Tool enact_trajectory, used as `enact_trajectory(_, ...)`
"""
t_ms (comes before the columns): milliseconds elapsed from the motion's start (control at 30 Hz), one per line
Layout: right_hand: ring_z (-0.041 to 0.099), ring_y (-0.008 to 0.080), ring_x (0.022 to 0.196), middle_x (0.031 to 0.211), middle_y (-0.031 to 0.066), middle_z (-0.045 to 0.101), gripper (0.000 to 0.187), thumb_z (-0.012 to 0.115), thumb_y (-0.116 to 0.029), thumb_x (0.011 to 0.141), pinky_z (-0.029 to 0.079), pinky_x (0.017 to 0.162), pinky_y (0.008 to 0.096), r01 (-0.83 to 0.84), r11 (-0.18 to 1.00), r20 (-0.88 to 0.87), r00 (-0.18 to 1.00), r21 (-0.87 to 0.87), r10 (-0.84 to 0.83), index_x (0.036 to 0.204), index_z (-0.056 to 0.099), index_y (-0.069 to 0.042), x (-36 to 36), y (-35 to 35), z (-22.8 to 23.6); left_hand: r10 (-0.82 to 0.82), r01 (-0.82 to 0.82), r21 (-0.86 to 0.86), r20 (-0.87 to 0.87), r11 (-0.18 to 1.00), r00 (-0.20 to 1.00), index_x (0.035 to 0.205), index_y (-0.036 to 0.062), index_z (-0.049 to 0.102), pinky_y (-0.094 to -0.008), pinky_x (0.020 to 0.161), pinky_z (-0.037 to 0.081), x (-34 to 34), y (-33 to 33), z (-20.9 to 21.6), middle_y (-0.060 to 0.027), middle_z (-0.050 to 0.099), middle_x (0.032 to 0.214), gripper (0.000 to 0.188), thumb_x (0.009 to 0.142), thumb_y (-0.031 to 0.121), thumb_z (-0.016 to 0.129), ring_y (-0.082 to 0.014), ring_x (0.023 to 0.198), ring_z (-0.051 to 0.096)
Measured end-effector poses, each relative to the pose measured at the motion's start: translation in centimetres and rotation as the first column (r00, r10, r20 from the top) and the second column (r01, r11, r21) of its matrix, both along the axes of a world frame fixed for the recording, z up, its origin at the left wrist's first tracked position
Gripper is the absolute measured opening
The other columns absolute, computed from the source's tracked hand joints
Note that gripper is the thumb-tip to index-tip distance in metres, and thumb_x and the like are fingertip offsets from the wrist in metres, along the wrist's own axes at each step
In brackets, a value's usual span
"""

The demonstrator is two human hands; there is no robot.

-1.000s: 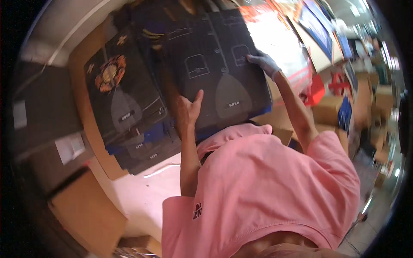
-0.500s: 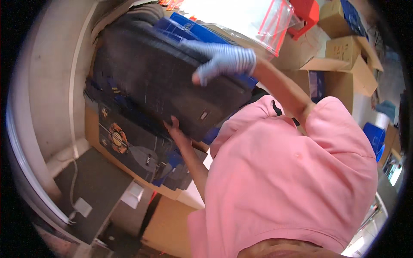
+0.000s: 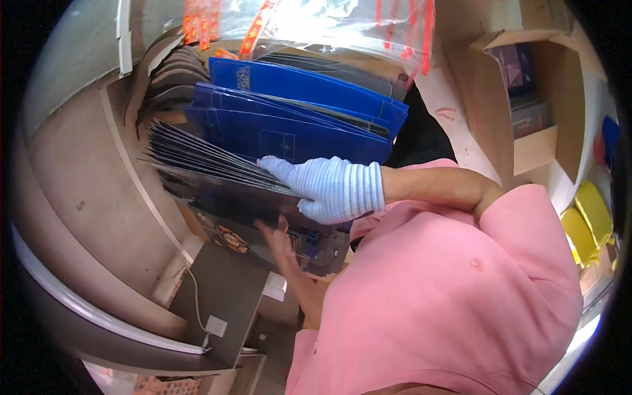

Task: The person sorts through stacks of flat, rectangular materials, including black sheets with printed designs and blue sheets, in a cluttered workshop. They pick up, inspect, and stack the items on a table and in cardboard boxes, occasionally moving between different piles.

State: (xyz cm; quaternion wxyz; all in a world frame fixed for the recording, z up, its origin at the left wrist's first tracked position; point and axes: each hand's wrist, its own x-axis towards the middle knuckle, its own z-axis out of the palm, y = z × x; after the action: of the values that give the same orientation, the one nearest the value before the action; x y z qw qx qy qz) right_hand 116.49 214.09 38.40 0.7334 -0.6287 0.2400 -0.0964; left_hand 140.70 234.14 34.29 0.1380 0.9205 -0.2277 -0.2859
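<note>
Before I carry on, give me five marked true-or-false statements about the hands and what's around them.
1. The right hand wears a striped glove. True.
2. The left hand is gloved too. False: it is bare.
3. The right hand touches the dark sheets. True.
4. The blue sheets lie nearer the person than the dark ones. False: they are farther away.
5. An open cardboard box is at the upper right. True.

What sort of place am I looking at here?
It looks like a packing area or small workshop, though I can't be certain. There are stacked dark sheets, upright blue sheets and an open cardboard box with things inside.
</note>
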Motion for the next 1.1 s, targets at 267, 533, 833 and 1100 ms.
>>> enact_trajectory(267, 0.060, 0.0395, 0.079, 0.081, 0.0268, 0.059, 0.069, 0.053, -0.007, 0.067, 0.050, 0.067, 0.0432, 0.116, 0.989, -0.057, 0.991, -0.089, -0.121, 0.129, 0.025, 0.006, -0.9, 1.7, -1.9, -0.911, 0.859, 0.507, 0.381, 0.062, -0.159, 0.128, 0.0111, 0.037, -0.0516, 0.106, 0.010, -7.5, -19.8, 11.2, -0.0159, 0.026, 0.136, 0.082, 0.054, 0.010, 0.074, -0.0372, 0.129, 0.017)
enact_trajectory(533, 0.060, 0.0370, 0.083, 0.088, 0.0236, 0.060, 0.055, 0.057, -0.020, 0.078, 0.049, 0.074, 0.0397, 0.312, 0.948, 0.055, 0.947, 0.060, -0.315, 0.126, 0.037, -0.002, -4.2, 4.5, -3.0, -0.904, 0.888, 0.175, -0.067, -0.426, -0.421, 0.071, 0.0077, 0.047, -0.0423, 0.090, 0.035, -8.2, -24.9, 8.2, -0.0069, 0.046, 0.070, 0.035, 0.046, 0.003, 0.070, -0.0273, 0.077, 0.049)
enact_trajectory(833, 0.056, 0.0111, 0.074, 0.083, 0.0072, 0.059, 0.025, 0.054, -0.018, 0.085, 0.046, 0.067, 0.0225, 0.854, 0.473, -0.187, 0.512, 0.219, -0.838, 0.104, 0.056, -0.003, -14.5, 7.3, -9.9, -0.933, 0.932, 0.140, 0.088, -0.335, -0.348, 0.066, 0.0067, 0.047, -0.0442, 0.090, 0.036, -6.5, -21.3, 10.3, -0.0057, 0.043, 0.066, 0.028, 0.042, -0.003, 0.054, -0.0242, 0.069, 0.046)
enact_trajectory(1100, 0.052, 0.0264, 0.092, 0.096, 0.0111, 0.055, 0.049, 0.065, -0.039, 0.071, 0.043, 0.078, 0.0376, 0.150, 0.833, -0.481, 0.757, -0.532, -0.443, 0.107, 0.054, -0.006, -6.2, 3.9, -8.0, -0.919, 0.908, 0.196, 0.070, -0.369, -0.388, 0.070, 0.0065, 0.048, -0.0444, 0.089, 0.037, -7.3, -22.1, 10.1, -0.0056, 0.055, 0.084, 0.028, 0.047, -0.002, 0.060, -0.0234, 0.084, 0.053)
